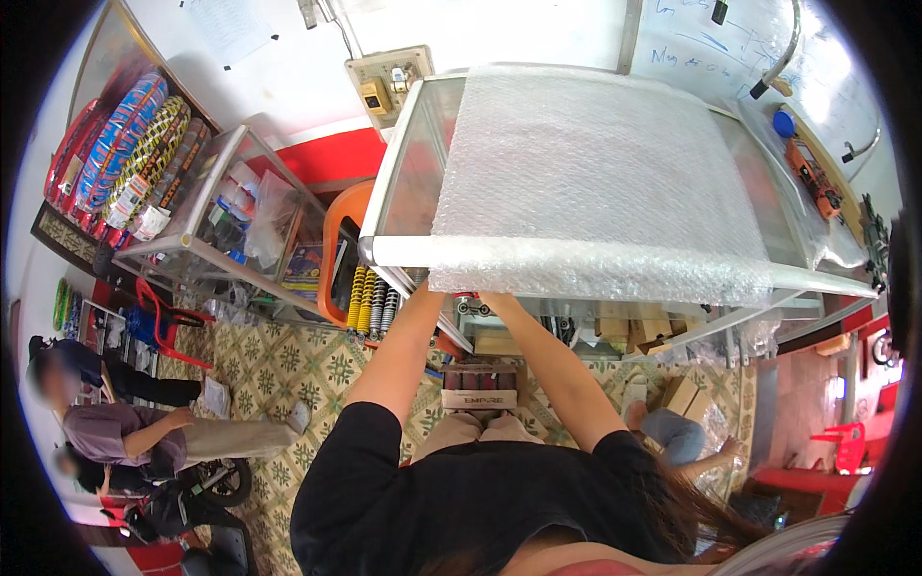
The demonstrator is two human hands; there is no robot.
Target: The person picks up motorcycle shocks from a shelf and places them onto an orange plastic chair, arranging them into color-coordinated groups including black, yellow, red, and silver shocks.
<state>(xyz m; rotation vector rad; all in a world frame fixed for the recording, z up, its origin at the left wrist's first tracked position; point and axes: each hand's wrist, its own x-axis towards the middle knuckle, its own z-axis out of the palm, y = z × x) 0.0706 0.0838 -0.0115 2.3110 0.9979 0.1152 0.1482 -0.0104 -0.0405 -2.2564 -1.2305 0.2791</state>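
Bubble wrap (591, 173) lies over the top of a glass display case (396, 248) and hangs over its front edge. Both my forearms reach to the case front, where the hanging wrap hides most of each hand. Only the wrist part of my left hand (431, 288) shows, and whatever it touches is hidden. My right hand (491, 297) is likewise mostly covered, close to a small red and metal part (472, 306), perhaps the end of a shock absorber; whether I hold it cannot be told. Yellow and grey coil-spring shock absorbers (364, 302) stand left of my left forearm.
An open cardboard box (479, 398) sits on the tiled floor below me. An orange plastic chair (335, 245) stands left of the case. Further left are a second glass case (216, 209) and wrapped tyres (137, 151). Other people are at the left and lower right.
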